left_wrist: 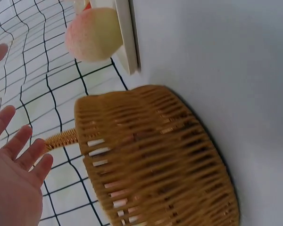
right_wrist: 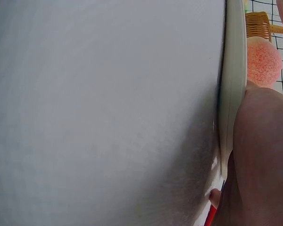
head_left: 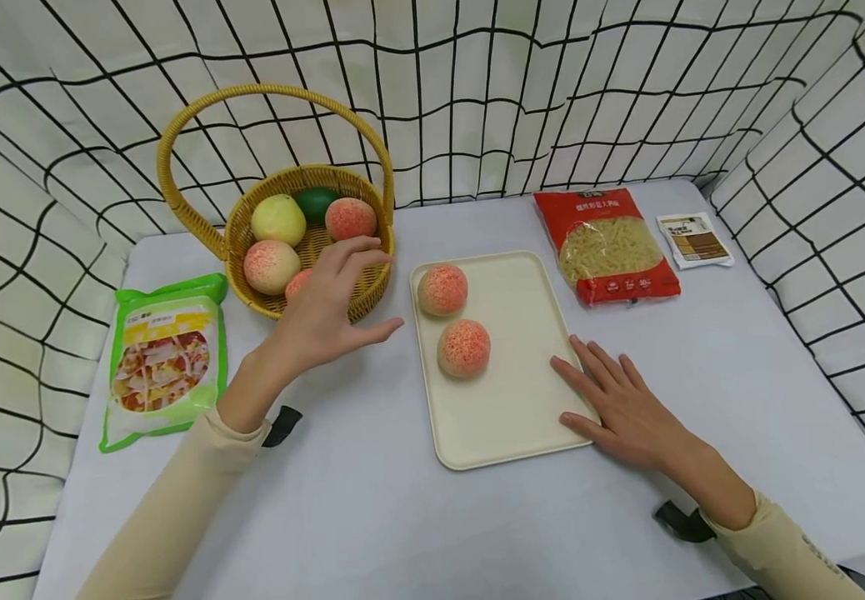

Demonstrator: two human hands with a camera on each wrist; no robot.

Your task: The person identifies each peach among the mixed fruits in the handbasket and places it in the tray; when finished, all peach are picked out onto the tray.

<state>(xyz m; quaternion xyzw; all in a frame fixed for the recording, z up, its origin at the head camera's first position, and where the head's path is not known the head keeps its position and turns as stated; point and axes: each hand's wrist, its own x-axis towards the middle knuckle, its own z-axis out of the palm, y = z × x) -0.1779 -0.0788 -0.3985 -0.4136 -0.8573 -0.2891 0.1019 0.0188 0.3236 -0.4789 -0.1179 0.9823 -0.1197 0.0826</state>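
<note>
My left hand (head_left: 327,308) hovers over the near right side of a yellow wicker basket (head_left: 378,292), thumb and fingers spread apart and holding nothing. Inside the basket lie a pale peach (head_left: 271,267), a redder peach (head_left: 350,218), a yellow-green round fruit (head_left: 278,219) and a dark green item (head_left: 316,204). Another reddish fruit (head_left: 297,283) is partly hidden by the hand. On a cream tray (head_left: 518,375) sit two peaches, one farther back (head_left: 442,290) and one nearer (head_left: 464,348). My right hand (head_left: 620,408) rests with extended fingers on the tray's right edge.
A green food bag (head_left: 166,358) lies left of the basket. Right of the tray are a red bag of pasta (head_left: 605,246) and a small white-and-brown packet (head_left: 695,240). The basket's tall handle (head_left: 275,88) arches upward. Black wire netting (head_left: 417,108) borders the white-covered table.
</note>
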